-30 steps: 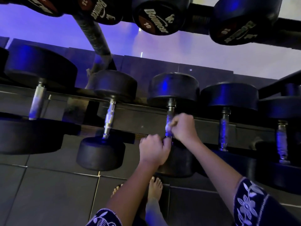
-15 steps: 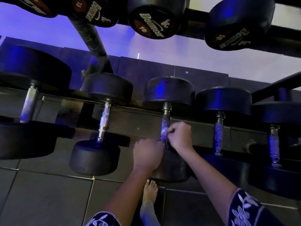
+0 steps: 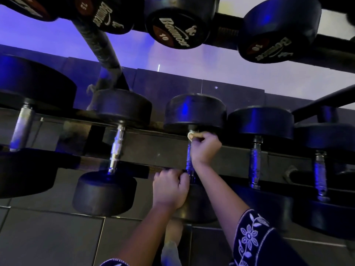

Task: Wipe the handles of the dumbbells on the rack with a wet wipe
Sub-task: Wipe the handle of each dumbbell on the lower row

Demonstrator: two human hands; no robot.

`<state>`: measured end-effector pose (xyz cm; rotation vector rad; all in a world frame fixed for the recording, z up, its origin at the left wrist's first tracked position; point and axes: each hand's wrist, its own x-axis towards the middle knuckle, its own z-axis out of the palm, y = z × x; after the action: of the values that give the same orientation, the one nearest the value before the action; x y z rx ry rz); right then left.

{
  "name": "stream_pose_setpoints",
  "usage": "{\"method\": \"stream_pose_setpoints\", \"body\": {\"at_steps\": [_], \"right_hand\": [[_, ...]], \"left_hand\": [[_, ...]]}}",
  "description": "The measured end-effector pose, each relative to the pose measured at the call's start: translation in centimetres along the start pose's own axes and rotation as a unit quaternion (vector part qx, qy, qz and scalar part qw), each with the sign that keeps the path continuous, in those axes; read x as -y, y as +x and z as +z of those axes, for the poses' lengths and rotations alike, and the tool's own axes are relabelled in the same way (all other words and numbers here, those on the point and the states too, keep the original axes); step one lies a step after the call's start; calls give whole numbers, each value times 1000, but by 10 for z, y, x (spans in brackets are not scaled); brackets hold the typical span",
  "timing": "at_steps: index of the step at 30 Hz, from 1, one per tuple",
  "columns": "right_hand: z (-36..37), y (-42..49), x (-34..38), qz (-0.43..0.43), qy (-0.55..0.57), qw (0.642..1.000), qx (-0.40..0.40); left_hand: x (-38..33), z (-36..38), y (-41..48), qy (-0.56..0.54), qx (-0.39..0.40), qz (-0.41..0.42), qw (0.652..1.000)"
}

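Right hand [image 3: 206, 148] pinches a wet wipe [image 3: 193, 134] at the far end of a dumbbell handle [image 3: 189, 160]; left hand [image 3: 170, 189], at seven o'clock, grips the near end.

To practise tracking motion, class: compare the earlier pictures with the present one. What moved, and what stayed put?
The right hand, pinching the wet wipe, slid along the handle away from the person, from its middle to the far end just under the far head. The left hand kept its grip at the handle's near end, and the dumbbell stayed on the rack.
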<state>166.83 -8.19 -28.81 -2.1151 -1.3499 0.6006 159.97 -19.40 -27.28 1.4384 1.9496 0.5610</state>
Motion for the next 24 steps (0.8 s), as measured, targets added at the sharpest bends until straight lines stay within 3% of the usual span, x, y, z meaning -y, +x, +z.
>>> {"method": "stream_pose_setpoints", "body": {"at_steps": [2, 4, 6, 10, 15, 20, 24], "right_hand": [[-2, 4, 0, 123, 74, 990, -13], [-4, 5, -2, 278, 188, 941, -43], [-6, 5, -6, 328, 223, 917, -48], [-7, 6, -10, 172, 136, 976, -6], [-10, -1, -3, 14, 33, 999, 11], [-12, 10, -6, 142, 78, 987, -5], [-37, 2, -20, 66, 33, 984, 165]], "left_hand": [[0, 0, -1, -1, 0, -3, 1000], [0, 0, 0, 8, -5, -5, 1000], [1, 1, 0, 9, -6, -10, 1000], [2, 1, 1, 7, -3, -7, 1000], [1, -1, 0, 9, -10, 5, 1000], [-1, -1, -1, 9, -13, 5, 1000], [-2, -3, 1, -1, -10, 3, 1000]]}}
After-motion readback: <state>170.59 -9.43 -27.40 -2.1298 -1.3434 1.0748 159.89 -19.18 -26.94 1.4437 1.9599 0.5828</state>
